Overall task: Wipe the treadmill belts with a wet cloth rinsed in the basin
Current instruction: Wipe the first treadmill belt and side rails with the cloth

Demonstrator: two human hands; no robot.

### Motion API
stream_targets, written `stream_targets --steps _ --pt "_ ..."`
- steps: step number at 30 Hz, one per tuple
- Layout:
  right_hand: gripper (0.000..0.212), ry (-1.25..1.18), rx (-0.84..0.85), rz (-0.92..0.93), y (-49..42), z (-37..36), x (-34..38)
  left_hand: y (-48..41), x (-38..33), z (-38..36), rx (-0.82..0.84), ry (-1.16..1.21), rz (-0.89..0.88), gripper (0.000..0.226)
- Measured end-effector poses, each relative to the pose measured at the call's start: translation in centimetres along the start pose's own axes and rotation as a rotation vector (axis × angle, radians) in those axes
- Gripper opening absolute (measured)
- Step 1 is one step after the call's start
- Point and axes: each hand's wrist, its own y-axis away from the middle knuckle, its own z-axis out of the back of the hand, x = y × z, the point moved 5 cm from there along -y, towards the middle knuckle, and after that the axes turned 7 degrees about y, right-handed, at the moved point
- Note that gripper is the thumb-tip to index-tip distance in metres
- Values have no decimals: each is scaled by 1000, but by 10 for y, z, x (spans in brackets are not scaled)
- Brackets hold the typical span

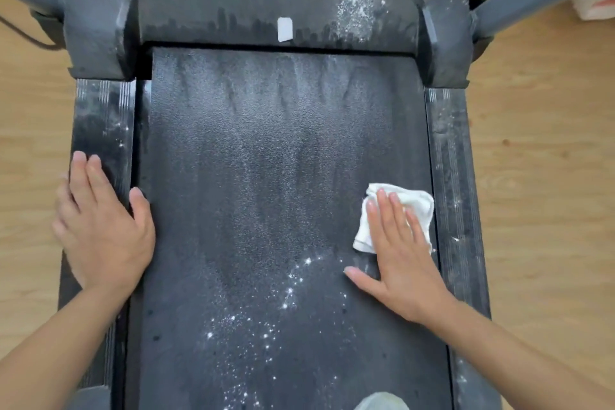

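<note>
Of the hands, the left hand (103, 230) lies palm-down on the left side rail (100, 116), fingers straight and holding nothing, probably bracing the forward lean. The belt (266, 160) looks dusty, with white specks (286, 296) toward its near end. The right hand (404, 263), fingers straight, presses the folded white cloth (417, 201) flat against the belt near its right edge, spreading pressure for wiping.
</note>
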Motion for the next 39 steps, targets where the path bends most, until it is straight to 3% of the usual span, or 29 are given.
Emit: stream_targets --steps 2,7,10,14,20,22,32,35,39 --pt "103 -1 0 -1 -4 -1 -6 0 1 0 -4 23 -10 66" --pt "107 -12 -148 -186 -169 60 -46 -1 1 0 -11 28 -28 64" --pt "112 -47 -183 -293 -216 80 -68 1 -2 3 -23 -2 -18 65" --pt "113 -125 -165 -302 -187 69 -67 0 0 0 -19 -40 -29 66" --pt "111 -83 -15 -99 18 -6 -9 -1 3 -3 -14 -8 -27 65" --pt "110 -51 34 -104 42 -21 -8 -1 3 -2 -25 -8 -10 64" --pt "112 -46 -158 -225 -194 68 -73 -1 2 -2 -17 -77 -25 65" --pt "114 -61 -129 -224 -196 67 -72 -1 -1 -2 4 -95 -24 67" --pt "116 -36 -76 -86 -111 40 -36 -1 -3 1 5 -67 -13 68"
